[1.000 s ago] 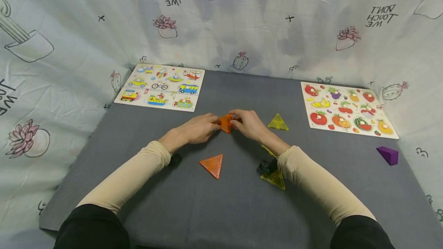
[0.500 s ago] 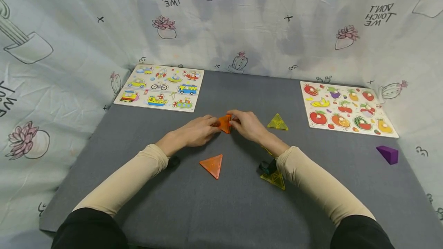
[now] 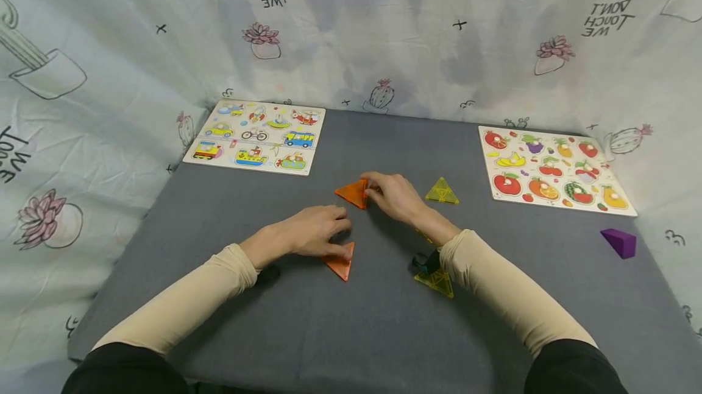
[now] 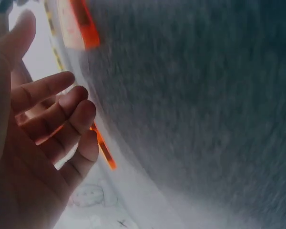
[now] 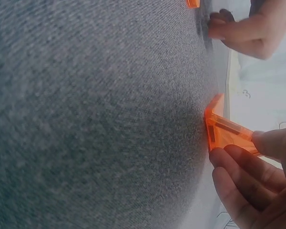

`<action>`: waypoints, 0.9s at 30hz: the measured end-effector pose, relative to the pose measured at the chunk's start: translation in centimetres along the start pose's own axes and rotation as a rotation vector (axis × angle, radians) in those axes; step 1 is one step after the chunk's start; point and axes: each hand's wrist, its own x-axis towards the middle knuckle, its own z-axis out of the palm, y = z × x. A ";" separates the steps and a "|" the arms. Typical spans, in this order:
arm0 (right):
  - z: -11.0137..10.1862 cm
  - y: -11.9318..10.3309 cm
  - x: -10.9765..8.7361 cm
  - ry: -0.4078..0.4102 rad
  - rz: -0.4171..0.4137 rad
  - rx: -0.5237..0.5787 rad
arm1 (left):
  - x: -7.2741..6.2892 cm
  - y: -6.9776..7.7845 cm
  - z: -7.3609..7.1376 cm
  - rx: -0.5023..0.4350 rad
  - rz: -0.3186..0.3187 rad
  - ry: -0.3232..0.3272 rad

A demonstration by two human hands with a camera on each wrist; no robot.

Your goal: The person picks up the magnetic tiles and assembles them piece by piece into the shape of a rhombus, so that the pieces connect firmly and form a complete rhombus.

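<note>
Mid-table, my right hand (image 3: 396,198) pinches an upright orange triangular magnetic tile (image 5: 231,133) between thumb and fingers. Another orange tile face (image 3: 351,193) slants off its left side, and the two seem to meet at an edge. My left hand (image 3: 312,231) hovers over a separate orange triangular tile (image 3: 341,265) nearer the body, covering part of it. In the left wrist view the fingers (image 4: 76,117) are loosely bent around nothing, apart from that near tile (image 4: 81,24). Whether the thumb touches it cannot be told from the head view.
Yellow triangular tiles lie right of the right hand (image 3: 442,191) and beneath its wrist (image 3: 436,282), partly hidden. A vehicle puzzle board (image 3: 255,137) is at back left, a fruit puzzle board (image 3: 556,170) at back right. A purple wedge block (image 3: 620,242) sits near the right edge.
My left hand has let go of the far orange tile and moved toward the body, over the near orange tile. The right hand stays in place, still pinching its tile.
</note>
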 end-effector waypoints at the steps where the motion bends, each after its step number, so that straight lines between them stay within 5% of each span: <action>1: 0.0 0.0 0.0 0.000 0.003 -0.004 | 0.0 0.2 0.1 0.009 0.000 -0.007; 13: -0.2 0.0 0.0 0.010 0.017 -0.034 | 0.1 0.8 0.1 0.034 0.025 -0.044; 27: -0.2 -0.1 0.0 0.009 0.012 -0.060 | -0.9 -1.1 -0.8 -0.071 -0.113 -0.091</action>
